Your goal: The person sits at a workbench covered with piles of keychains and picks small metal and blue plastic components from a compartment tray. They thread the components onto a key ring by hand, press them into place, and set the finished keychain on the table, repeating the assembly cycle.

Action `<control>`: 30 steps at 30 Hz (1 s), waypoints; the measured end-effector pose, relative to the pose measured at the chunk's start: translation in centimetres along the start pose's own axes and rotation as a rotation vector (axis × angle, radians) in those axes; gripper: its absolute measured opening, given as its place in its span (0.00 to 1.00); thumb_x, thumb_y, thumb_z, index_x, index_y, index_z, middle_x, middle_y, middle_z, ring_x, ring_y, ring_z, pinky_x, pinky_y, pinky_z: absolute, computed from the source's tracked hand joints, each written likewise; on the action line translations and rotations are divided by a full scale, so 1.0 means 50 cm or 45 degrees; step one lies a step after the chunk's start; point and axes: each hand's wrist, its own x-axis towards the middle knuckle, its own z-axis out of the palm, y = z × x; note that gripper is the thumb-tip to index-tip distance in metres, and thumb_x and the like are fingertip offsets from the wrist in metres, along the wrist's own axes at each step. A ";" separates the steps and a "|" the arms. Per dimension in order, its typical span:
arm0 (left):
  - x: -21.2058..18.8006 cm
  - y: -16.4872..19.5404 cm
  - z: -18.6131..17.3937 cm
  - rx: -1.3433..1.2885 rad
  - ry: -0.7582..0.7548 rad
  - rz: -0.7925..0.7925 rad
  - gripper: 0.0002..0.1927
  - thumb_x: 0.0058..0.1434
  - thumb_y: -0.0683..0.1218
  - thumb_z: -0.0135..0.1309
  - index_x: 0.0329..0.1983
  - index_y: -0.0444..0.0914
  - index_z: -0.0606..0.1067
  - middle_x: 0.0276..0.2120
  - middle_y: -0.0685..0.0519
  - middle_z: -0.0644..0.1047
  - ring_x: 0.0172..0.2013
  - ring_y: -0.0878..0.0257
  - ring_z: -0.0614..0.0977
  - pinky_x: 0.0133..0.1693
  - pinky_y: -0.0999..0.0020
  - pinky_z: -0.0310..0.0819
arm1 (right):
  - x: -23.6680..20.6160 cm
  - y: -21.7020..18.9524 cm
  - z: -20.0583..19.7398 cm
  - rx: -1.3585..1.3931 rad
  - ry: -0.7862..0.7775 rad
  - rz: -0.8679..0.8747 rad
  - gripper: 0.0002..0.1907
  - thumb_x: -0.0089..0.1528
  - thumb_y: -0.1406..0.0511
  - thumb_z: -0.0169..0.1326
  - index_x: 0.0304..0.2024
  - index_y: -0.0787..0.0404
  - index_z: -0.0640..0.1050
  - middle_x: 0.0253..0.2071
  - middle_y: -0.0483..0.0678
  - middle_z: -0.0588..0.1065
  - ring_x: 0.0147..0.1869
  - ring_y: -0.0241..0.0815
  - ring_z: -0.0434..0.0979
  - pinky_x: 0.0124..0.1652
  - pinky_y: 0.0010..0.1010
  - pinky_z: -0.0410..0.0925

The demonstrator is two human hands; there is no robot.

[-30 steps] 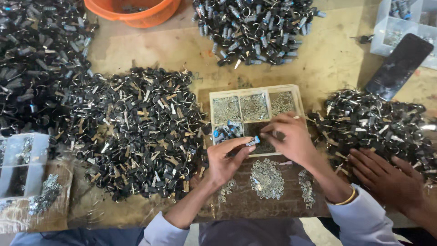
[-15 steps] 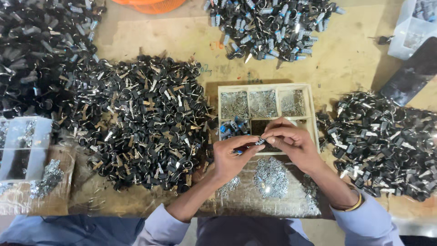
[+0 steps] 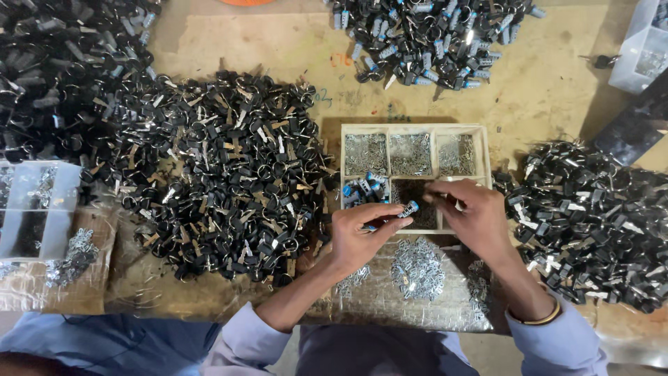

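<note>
The bench [image 3: 278, 56] was heaped with keys: one big black pile [image 3: 216, 174] left of centre, another pile [image 3: 591, 209] at the right, a bluish heap [image 3: 431, 35] at the top. Between them sat a divided tray [image 3: 414, 132], its top cells full of small silver parts and one lower cell holding blue cylinders [image 3: 365, 189]. A silver heap [image 3: 417, 268] lay on foil just below the tray.

Over the last second the other person's hand at the right went out of view, and both hands rose from the foil to the tray's lower edge. The left hand [image 3: 362, 233] was closed around a small blue cylinder [image 3: 408, 208], tip toward the right hand [image 3: 470, 216], which pinched something too small to tell just beside it.
</note>
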 end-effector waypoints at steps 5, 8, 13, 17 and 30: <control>0.000 -0.013 0.002 0.019 -0.040 0.005 0.12 0.58 0.41 0.69 0.45 0.34 0.83 0.41 0.47 0.85 0.38 0.62 0.89 0.40 0.72 0.87 | -0.016 0.010 0.021 0.904 -0.198 0.075 0.09 0.61 0.75 0.61 0.43 0.62 0.84 0.47 0.45 0.76 0.37 0.30 0.68 0.30 0.22 0.61; -0.001 -0.012 -0.001 0.014 -0.044 -0.024 0.13 0.58 0.41 0.69 0.45 0.34 0.83 0.41 0.47 0.85 0.39 0.62 0.89 0.42 0.71 0.87 | -0.022 0.004 0.032 1.140 -0.326 0.137 0.09 0.63 0.75 0.56 0.44 0.63 0.83 0.52 0.44 0.72 0.42 0.29 0.71 0.34 0.23 0.66; -0.002 -0.004 -0.002 0.039 -0.035 -0.014 0.12 0.57 0.40 0.70 0.44 0.33 0.83 0.40 0.47 0.85 0.39 0.61 0.89 0.43 0.70 0.87 | -0.028 -0.007 0.039 1.132 -0.318 0.170 0.10 0.65 0.76 0.55 0.46 0.64 0.83 0.52 0.45 0.72 0.46 0.31 0.72 0.38 0.24 0.67; -0.002 -0.003 -0.003 0.024 -0.031 -0.035 0.12 0.58 0.40 0.69 0.44 0.33 0.82 0.40 0.47 0.85 0.40 0.61 0.89 0.42 0.71 0.86 | -0.027 -0.007 0.044 1.014 -0.271 0.001 0.12 0.65 0.77 0.55 0.48 0.62 0.82 0.53 0.45 0.71 0.49 0.31 0.73 0.41 0.23 0.69; -0.004 -0.011 -0.002 -0.044 -0.075 -0.063 0.11 0.59 0.39 0.67 0.45 0.31 0.82 0.39 0.45 0.85 0.35 0.63 0.89 0.35 0.73 0.85 | -0.029 0.004 0.043 1.017 -0.343 -0.071 0.09 0.65 0.79 0.54 0.47 0.68 0.78 0.52 0.49 0.69 0.55 0.36 0.75 0.50 0.26 0.73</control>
